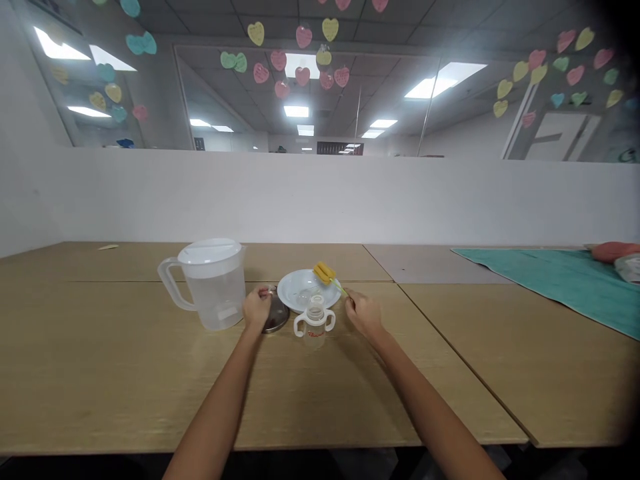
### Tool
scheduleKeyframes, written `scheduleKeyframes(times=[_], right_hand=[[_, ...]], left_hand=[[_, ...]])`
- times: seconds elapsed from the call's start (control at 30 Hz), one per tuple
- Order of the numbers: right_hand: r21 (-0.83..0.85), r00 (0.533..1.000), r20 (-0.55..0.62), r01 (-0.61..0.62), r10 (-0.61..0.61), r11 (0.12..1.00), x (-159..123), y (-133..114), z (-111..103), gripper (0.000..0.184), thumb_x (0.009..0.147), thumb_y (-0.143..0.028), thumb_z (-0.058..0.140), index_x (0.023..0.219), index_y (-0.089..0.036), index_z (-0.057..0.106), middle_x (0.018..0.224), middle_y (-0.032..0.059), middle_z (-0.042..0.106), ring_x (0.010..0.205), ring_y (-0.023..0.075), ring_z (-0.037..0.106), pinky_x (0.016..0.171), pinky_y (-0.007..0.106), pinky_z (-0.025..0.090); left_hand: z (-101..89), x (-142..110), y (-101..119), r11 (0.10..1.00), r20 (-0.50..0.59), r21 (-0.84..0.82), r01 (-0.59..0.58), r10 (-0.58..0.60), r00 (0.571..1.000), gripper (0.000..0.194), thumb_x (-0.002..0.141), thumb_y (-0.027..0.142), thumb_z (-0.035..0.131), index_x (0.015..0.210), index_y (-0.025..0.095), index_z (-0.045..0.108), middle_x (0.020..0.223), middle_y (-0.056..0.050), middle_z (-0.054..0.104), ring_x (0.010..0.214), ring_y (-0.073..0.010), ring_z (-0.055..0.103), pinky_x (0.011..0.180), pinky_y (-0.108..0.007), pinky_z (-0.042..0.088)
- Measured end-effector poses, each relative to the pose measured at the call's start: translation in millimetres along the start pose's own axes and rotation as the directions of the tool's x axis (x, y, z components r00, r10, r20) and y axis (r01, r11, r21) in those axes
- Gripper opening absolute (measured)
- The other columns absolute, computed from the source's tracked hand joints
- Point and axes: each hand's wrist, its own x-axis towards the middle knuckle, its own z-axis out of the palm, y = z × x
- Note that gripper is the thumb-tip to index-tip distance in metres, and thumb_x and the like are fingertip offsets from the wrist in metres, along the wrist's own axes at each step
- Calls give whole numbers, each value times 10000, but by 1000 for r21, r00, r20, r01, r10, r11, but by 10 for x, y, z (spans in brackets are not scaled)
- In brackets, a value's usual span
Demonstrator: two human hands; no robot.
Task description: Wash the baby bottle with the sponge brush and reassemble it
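My right hand (364, 313) is closed around the thin green handle of a bottle brush with a yellow sponge head (325, 273). That sponge head is over the far right rim of a white bowl (286, 288), in which a clear piece (304, 295) lies. My left hand (257, 308) is closed, its fingertips pinched at something small and pale that I cannot make out, above a dark round metal dish or lid (277, 316). Between my hands a clear baby bottle (315, 321) with two white side handles stands upright and uncapped, just in front of the bowl.
Left of my left hand stands a large translucent pitcher (219, 290) with a white lid. A green cloth (555, 275) lies at the right, with a red item (615, 251) on it. Behind the wooden tables (125, 360) rises a white wall (320, 200) with windows above.
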Motion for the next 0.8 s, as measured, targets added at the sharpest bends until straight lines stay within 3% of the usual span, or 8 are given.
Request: scheduleKeyframes(times=[0.07, 0.17, 0.3, 0.37, 0.47, 0.7, 0.8], right_hand=[[-3, 1000, 5, -10, 10, 1000, 3, -1, -14, 369, 860, -213, 356, 1151, -207, 584, 911, 60, 686, 779, 147, 620, 638, 220, 377], [-3, 1000, 4, -6, 6, 1000, 6, -5, -26, 356, 864, -213, 357, 1131, -200, 591, 902, 62, 686, 776, 153, 622, 630, 224, 375], [25, 1000, -10, 19, -19, 999, 12, -2, -11, 358, 862, -199, 353, 1132, -191, 588, 939, 62, 684, 806, 159, 623, 654, 225, 383], [35, 1000, -14, 28, -27, 999, 13, 3, -1, 366, 859, -195, 353, 1147, -188, 579, 961, 65, 682, 820, 157, 622, 671, 223, 387], [34, 1000, -14, 26, -25, 999, 12, 11, 7, 374, 861, -203, 348, 1159, -190, 573, 963, 66, 682, 811, 157, 623, 673, 224, 391], [-50, 995, 79, 62, -58, 997, 19, -1, 9, 378, 869, -218, 364, 1188, -246, 565, 932, 56, 665, 785, 154, 609, 640, 226, 389], [-122, 988, 137, 93, -76, 988, 14, -32, -21, 377, 869, -219, 377, 1187, -289, 567, 925, 59, 647, 794, 157, 598, 621, 228, 383]], left_hand=[[9, -37, 64, 997, -3, 47, -64, 65, 998, 235, 643, 246, 609, 863, 177, 652, 928, -111, 660, 946, -267, 580, 876, -394, 405], [33, -111, 251, 954, 31, 139, -267, 265, 964, 284, 725, 239, 528, 981, 177, 634, 1090, -124, 600, 1094, -272, 495, 958, -400, 352], [103, -246, 497, 832, 331, 109, -544, 486, 809, 253, 810, 343, 475, 936, 231, 665, 1110, -71, 611, 1124, -252, 471, 993, -412, 312], [136, -302, 541, 820, 417, 115, -560, 472, 777, 254, 804, 396, 494, 908, 259, 681, 1116, -64, 620, 1151, -272, 453, 1002, -451, 277], [149, -338, 525, 816, 474, 162, -555, 429, 769, 281, 812, 425, 480, 949, 278, 675, 1020, -76, 663, 1092, -274, 510, 979, -448, 285], [131, -333, 515, 755, 468, 228, -615, 469, 749, 336, 844, 418, 415, 829, 203, 672, 895, -105, 669, 929, -235, 575, 898, -357, 352], [133, -348, 540, 736, 498, 253, -627, 457, 737, 353, 861, 402, 387, 820, 191, 666, 963, -97, 668, 985, -232, 557, 933, -372, 326]])
